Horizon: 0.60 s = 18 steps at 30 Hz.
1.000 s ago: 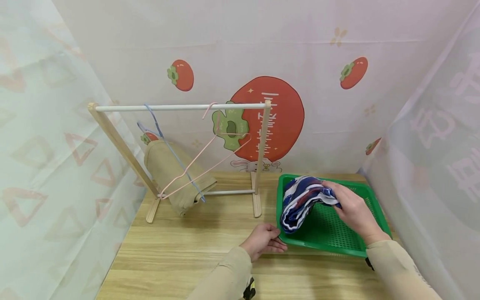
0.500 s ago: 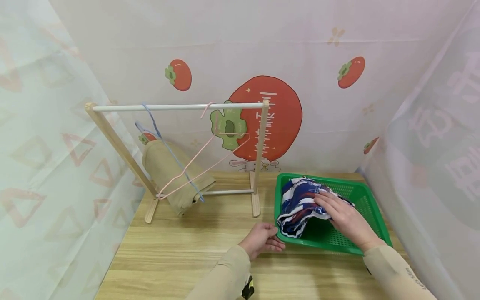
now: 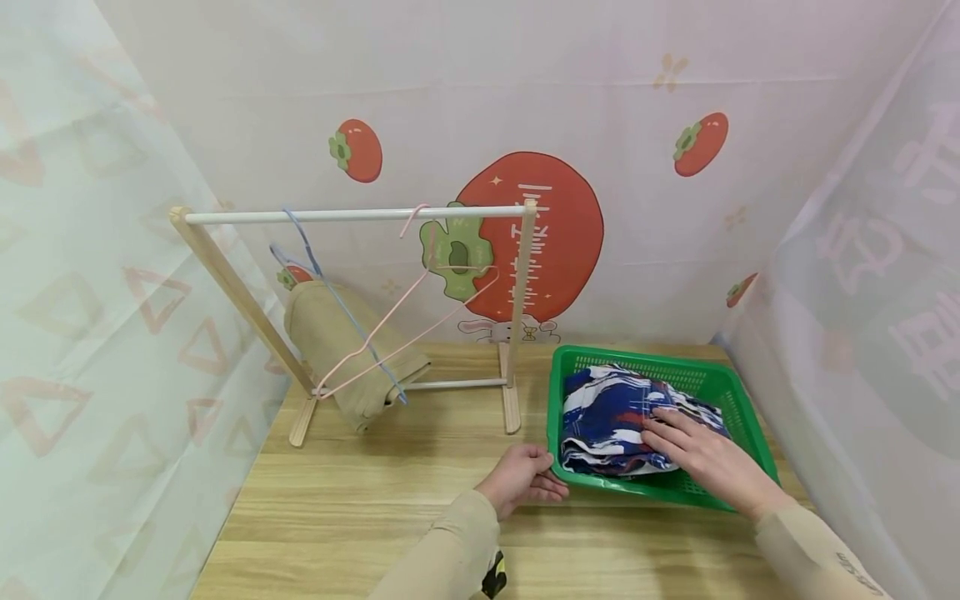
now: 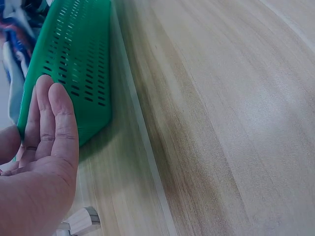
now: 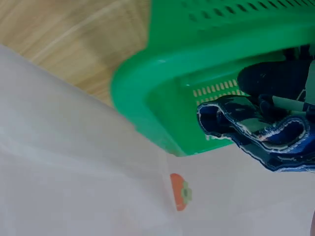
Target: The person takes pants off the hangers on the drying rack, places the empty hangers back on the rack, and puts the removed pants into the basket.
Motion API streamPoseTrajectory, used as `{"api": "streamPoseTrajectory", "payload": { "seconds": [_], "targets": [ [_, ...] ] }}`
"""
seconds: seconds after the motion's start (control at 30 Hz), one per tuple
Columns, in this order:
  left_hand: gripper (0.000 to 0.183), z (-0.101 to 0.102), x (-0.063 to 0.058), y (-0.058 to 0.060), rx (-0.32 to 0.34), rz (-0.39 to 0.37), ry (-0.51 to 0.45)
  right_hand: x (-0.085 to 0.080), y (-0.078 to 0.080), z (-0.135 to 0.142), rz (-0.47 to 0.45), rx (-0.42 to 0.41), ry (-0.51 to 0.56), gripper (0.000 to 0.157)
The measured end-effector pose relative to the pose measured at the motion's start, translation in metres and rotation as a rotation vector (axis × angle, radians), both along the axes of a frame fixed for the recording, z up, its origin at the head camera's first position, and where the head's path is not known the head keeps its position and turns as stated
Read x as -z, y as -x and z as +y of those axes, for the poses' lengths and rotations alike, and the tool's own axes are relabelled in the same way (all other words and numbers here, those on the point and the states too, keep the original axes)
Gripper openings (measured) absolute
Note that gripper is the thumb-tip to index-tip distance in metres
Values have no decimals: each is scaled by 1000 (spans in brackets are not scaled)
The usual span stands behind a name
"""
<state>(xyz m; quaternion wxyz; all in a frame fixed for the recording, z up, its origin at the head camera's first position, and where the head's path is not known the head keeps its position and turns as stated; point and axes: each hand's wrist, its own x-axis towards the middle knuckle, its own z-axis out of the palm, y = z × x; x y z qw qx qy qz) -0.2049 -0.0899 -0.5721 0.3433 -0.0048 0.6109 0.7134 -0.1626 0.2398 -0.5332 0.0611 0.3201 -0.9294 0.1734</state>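
A green plastic basket (image 3: 645,357) stands on the right of the wooden table, with a folded blue, white and red patterned garment (image 3: 611,421) lying inside it. My left hand (image 3: 522,481) pinches the basket's near left corner, thumb at the rim. The left wrist view shows straight fingers (image 4: 64,118) along the slotted outer wall. On top of the garment, toward its right side, my right hand (image 3: 705,454) rests with fingers extended. Frayed, layered garment edges (image 5: 251,130) show in the right wrist view, where the right hand is mostly out of sight.
Left on the table stands a wooden rack with a white rod (image 3: 360,215). A blue hanger (image 3: 307,246) and a pink hanger (image 3: 390,312) hang from it. Folded khaki cloth (image 3: 318,329) is behind the hangers. Printed curtains (image 3: 637,208) enclose the table's back and sides.
My right hand has let go of the garment's raised edge and moved down, laying it flatter across the basket toward the right. My left hand has stayed at the basket corner.
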Motion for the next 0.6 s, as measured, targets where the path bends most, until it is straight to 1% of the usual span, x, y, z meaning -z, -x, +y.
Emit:
{"api": "streamPoseTrajectory", "payload": {
  "seconds": [0.03, 0.13, 0.2, 0.27, 0.4, 0.5, 0.6],
  "targets": [
    [17, 0, -1, 0, -4, 2, 3, 1, -1, 2, -9, -6, 5, 52],
    [16, 1, -2, -1, -11, 4, 10, 6, 0, 9, 174, -60, -134, 61],
    [16, 0, -2, 0, -7, 9, 17, 8, 1, 12, 276, -91, -192, 62],
    [16, 0, -2, 0, 0, 13, 21, 11, 3, 15, 337, -120, -223, 63],
    [17, -1, -2, 0, 12, 20, 26, 14, 7, 19, 356, -132, -256, 57],
    [18, -1, -3, 0, 14, 23, 28, 15, 8, 21, 313, -134, -268, 51],
    [18, -1, -3, 0, 17, 26, 27, 14, 8, 22, 242, -116, -288, 47]
  ]
}}
